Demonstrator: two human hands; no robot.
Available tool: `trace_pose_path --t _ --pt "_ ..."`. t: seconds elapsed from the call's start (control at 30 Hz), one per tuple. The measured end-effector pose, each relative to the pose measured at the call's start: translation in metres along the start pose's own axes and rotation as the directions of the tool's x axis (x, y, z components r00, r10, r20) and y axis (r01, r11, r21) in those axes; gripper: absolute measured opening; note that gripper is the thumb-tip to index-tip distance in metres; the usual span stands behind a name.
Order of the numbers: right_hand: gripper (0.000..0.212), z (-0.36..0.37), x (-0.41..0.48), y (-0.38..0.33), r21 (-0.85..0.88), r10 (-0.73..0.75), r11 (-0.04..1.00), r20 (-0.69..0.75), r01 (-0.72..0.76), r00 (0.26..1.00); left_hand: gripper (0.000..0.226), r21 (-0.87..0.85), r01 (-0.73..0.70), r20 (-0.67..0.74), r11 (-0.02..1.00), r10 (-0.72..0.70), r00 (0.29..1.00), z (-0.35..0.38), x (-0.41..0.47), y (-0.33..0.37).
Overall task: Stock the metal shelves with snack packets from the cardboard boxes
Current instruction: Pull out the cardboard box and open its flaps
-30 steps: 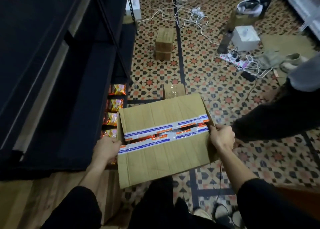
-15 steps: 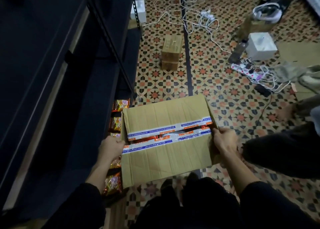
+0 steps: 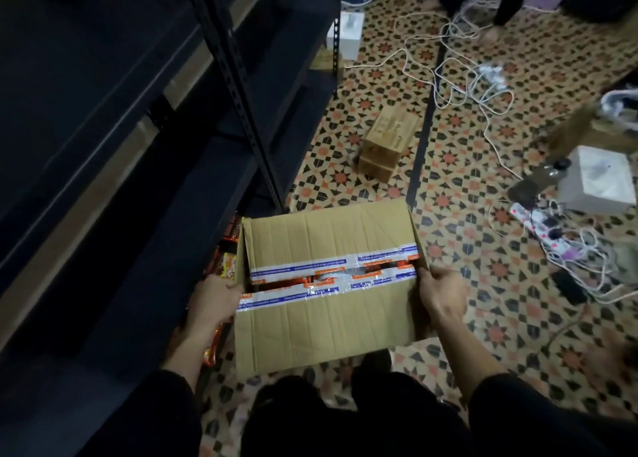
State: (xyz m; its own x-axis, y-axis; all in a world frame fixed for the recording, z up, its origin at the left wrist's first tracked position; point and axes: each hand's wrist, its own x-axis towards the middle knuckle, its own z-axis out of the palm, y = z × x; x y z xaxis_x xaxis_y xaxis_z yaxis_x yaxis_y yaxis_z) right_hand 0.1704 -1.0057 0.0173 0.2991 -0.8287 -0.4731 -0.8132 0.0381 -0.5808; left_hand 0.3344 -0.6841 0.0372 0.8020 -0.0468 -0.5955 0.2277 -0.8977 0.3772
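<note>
Black metal shelving unit (image 3: 138, 146) with perforated uprights: fills the area left of and beyond the large brown cardboard box (image 3: 328, 332), its nearest upright meeting the floor just past the box's far left corner.

Tiled floor (image 3: 466, 249) with star pattern in orange, black and cream: extends beneath, beyond and to the right of the box.

Large brown cardboard box: lies at the lower centre, just beside the shelving, directly ahead of the person's dark-clothed legs. Its two top flaps are folded down. The white, blue and orange tape along their seam is slit, and orange wrappers show through the narrow gap. Whether the box rests on the floor or is lifted cannot be told.

White cube-shaped box (image 3: 600, 180): well to the right of and beyond the cardboard box.

Small brown carton (image 3: 385, 146): on the floor beyond the box, well apart from it.

Right hand (image 3: 442, 294): grips the box's right edge at the seam, fingers curled round the side.

Left hand (image 3: 214, 301): grips the box's left edge at the seam, thumb on the top flap.

Tangle of white cables (image 3: 483, 87): beyond the box, to the right.

White power strip (image 3: 538, 225): right of the box, with plugs in it.

Orange and yellow snack packets (image 3: 228, 265): on the lowest shelf, just beside the box's left side.
</note>
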Motion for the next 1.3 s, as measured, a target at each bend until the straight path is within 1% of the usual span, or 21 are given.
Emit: trace_pose_path --t 0.1,0.17,0.3,0.37,0.43,0.53,0.67,0.8,0.9,0.97,1.03,1.13,1.23,1.3 --pt "0.022 -0.004 0.033 -0.027 -0.035 -0.032 0.999 0.02 0.033 0.999 0.035 -0.024 0.046 0.004 0.999 -0.046 0.999 0.004 0.015 0.025" --pt "0.022 0.0 0.056 -0.041 -0.016 -0.052 0.998 0.045 0.052 0.998 0.036 -0.048 0.074 0.005 0.996 -0.074 0.997 0.004 0.025 0.042" --pt "0.022 0.013 0.095 -0.07 0.009 -0.068 0.998 0.05 0.068 0.996 0.045 -0.088 0.063 0.004 0.994 -0.063 0.998 -0.002 0.065 0.074" --pt "0.02 0.024 0.111 -0.084 0.018 -0.067 0.998 0.044 0.066 0.997 0.044 -0.108 0.055 0.025 0.993 -0.052 0.998 -0.006 0.094 0.089" --pt "0.018 0.033 0.124 -0.096 0.038 -0.035 0.999 0.04 0.033 0.999 0.04 -0.123 0.047 0.053 0.991 -0.04 0.998 -0.011 0.121 0.104" --pt "0.018 0.048 0.148 -0.111 0.043 0.02 0.999 0.026 -0.022 0.999 0.037 -0.088 0.037 0.087 0.995 -0.029 0.996 -0.013 0.161 0.124" --pt "0.015 0.064 0.184 -0.126 0.026 0.066 0.997 0.009 -0.067 0.998 0.035 -0.03 0.073 0.082 0.997 -0.071 0.994 -0.006 0.203 0.143" --pt "0.018 0.088 0.238 -0.134 -0.038 0.056 0.998 0.08 -0.054 0.995 0.041 -0.012 0.105 0.018 0.994 -0.105 0.994 0.025 0.238 0.16" --pt "0.02 0.107 0.279 -0.129 -0.128 -0.001 0.992 0.101 0.014 0.995 0.041 -0.015 0.145 0.0 0.989 -0.145 0.989 0.052 0.26 0.163" --pt "0.022 0.13 0.319 -0.124 -0.182 -0.082 0.978 0.138 0.107 0.987 0.038 -0.068 0.184 -0.01 0.981 -0.185 0.983 0.083 0.284 0.157" --pt "0.021 0.158 0.356 -0.123 -0.215 -0.153 0.958 0.168 0.188 0.974 0.039 -0.094 0.181 -0.08 0.979 -0.189 0.979 0.109 0.311 0.155" --pt "0.02 0.2 0.402 -0.131 -0.282 -0.269 0.904 0.212 0.322 0.94 0.039 -0.053 0.141 -0.22 0.989 -0.15 0.964 0.128 0.361 0.158" --pt "0.021 0.23 0.436 -0.131 -0.357 -0.294 0.861 0.232 0.363 0.927 0.038 -0.01 0.098 -0.23 0.995 -0.098 0.968 0.135 0.398 0.156" --pt "0.022 0.243 0.45 -0.122 -0.363 -0.284 0.862 0.236 0.356 0.929 0.039 -0.011 0.081 -0.217 0.997 -0.081 0.973 0.146 0.416 0.149"
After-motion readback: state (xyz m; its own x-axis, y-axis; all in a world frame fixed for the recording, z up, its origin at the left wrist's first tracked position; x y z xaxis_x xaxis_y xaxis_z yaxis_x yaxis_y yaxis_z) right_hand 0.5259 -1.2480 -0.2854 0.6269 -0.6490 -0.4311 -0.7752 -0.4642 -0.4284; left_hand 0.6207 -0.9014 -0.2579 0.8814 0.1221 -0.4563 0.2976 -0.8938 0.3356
